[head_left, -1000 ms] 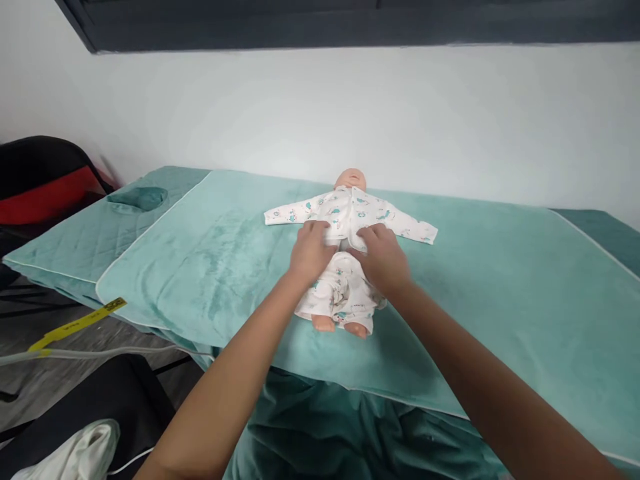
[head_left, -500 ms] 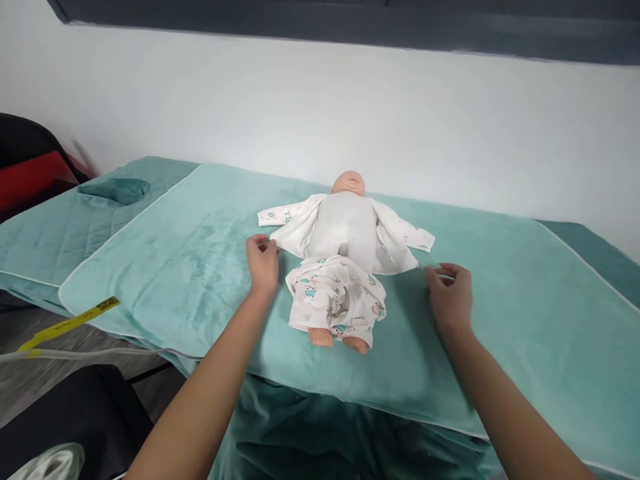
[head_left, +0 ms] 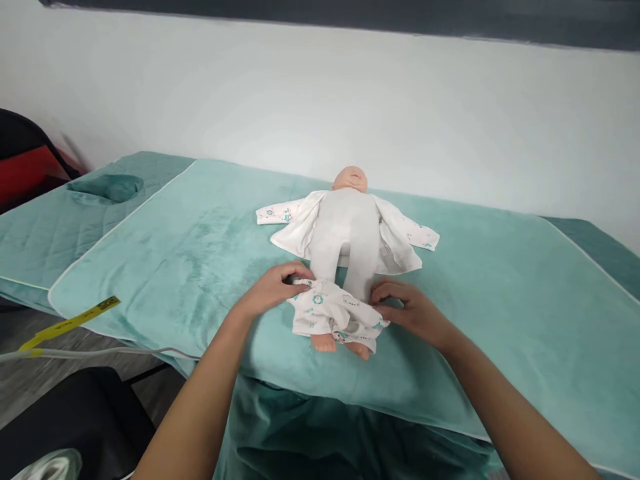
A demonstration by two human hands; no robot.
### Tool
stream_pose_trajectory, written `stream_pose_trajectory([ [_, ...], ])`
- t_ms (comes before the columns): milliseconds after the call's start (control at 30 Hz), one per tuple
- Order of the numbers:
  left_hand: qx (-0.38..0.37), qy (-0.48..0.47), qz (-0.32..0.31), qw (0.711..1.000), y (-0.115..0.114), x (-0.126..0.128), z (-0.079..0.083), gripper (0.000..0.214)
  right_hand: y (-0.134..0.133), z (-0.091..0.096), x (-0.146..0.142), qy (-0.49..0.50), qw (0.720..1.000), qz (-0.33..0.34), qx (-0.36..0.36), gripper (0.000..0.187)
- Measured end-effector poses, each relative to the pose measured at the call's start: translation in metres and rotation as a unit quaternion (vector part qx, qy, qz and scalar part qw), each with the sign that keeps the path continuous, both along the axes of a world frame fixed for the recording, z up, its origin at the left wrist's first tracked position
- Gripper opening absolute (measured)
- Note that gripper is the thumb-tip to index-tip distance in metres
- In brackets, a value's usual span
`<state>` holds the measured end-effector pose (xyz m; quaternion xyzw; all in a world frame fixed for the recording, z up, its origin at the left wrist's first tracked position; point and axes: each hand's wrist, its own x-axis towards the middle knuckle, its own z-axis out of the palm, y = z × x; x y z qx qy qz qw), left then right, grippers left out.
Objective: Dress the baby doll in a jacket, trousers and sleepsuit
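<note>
A baby doll [head_left: 347, 227] with a grey cloth body lies on its back, its head toward the wall and its feet toward me. Its white printed jacket [head_left: 295, 227] is spread open, with the sleeves out to both sides. White printed pants [head_left: 334, 310] are bunched around the lower legs, and both feet stick out below. My left hand [head_left: 280, 287] pinches the left side of the pants' waistband. At the right side, my right hand [head_left: 407, 308] grips the waistband edge between thumb and fingers, close to the doll's leg.
The doll lies on a green plush cover [head_left: 500, 313] over a bed against a white wall [head_left: 320, 100]. A face hole [head_left: 113, 189] is at the left end. A cable [head_left: 100, 352] with a yellow tag [head_left: 70, 325] crosses at lower left, above a black seat [head_left: 75, 420].
Both hands have come inward from beside the doll and taken hold of the pants. The waistband has moved down from the upper legs, baring the grey legs.
</note>
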<state>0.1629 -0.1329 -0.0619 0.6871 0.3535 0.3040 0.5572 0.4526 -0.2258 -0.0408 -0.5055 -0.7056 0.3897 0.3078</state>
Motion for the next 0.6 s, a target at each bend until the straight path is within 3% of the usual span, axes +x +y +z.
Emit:
stream_pose_trajectory([
  [133,0.018,0.016,-0.032,0.999,0.003,0.000,0.000,0.012,-0.008,0.006,-0.001,-0.088,0.995,0.040,0.040,0.018],
  [367,0.061,-0.052,0.080,0.994,-0.002,0.007,-0.019,0.013,-0.006,0.034,-0.014,-0.230,0.966,0.115,-0.002,0.009],
  [433,0.065,-0.072,0.107,0.990,-0.004,0.012,-0.021,0.013,0.001,0.037,-0.014,-0.263,0.960,0.087,0.027,0.010],
  [600,0.089,-0.076,0.136,0.984,0.001,0.037,-0.016,0.012,0.030,0.025,-0.014,-0.231,0.946,-0.084,0.211,0.010],
])
